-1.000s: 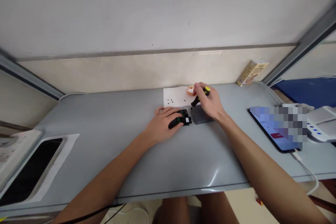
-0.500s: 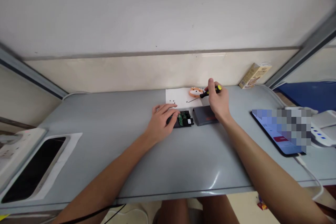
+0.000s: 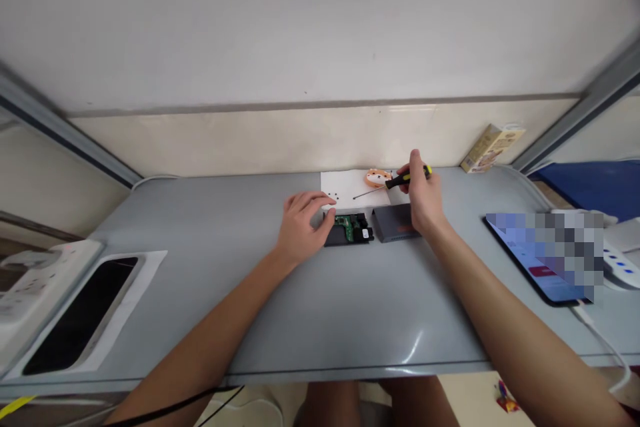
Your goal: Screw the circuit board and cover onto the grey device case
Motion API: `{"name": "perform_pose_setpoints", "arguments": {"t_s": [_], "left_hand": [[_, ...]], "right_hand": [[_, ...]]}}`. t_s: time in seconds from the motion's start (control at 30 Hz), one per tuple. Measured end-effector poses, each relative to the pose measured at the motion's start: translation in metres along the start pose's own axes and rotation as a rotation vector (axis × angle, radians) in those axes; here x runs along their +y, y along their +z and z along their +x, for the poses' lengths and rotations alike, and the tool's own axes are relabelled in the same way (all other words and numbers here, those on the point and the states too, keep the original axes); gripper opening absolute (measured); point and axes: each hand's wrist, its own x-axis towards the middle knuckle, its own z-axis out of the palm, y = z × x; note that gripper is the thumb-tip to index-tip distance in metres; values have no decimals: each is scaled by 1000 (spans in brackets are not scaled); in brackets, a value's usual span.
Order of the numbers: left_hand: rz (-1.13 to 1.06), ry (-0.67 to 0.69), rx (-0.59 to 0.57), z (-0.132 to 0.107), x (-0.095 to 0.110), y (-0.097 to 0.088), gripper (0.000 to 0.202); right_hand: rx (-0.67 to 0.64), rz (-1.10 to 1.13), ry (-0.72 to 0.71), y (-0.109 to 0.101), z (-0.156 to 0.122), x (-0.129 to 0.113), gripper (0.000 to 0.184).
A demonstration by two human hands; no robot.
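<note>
My right hand grips a black and yellow screwdriver, its shaft slanting down to the left. The tip is at the white paper, where a dark speck shows; I cannot tell whether it is a screw. Several small dark screws lie on the paper's left part. My left hand has its fingers apart and curved at the left edge of a black tray with a green circuit board. Right of the tray is a dark grey metal cover, below my right hand.
An orange and white animal-faced object sits at the paper's back. On the right are a carton, a lit tablet with a white cable and a white charger. A phone and power strip occupy the left.
My left hand has drawn back leftward, uncovering more of the tray and board. The screwdriver tip has shifted slightly left across the paper. The whole view has moved a little.
</note>
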Motion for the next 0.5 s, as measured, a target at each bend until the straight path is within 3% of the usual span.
{"name": "perform_pose_setpoints", "arguments": {"t_s": [0.3,0.5], "left_hand": [[-75,118,-45,-3,-6,7,9],[-85,149,-28,-2,-5,7,7]], "right_hand": [[-157,149,135,11,-17,-3,60],[-169,168,144,11,-18,-3,59]]}}
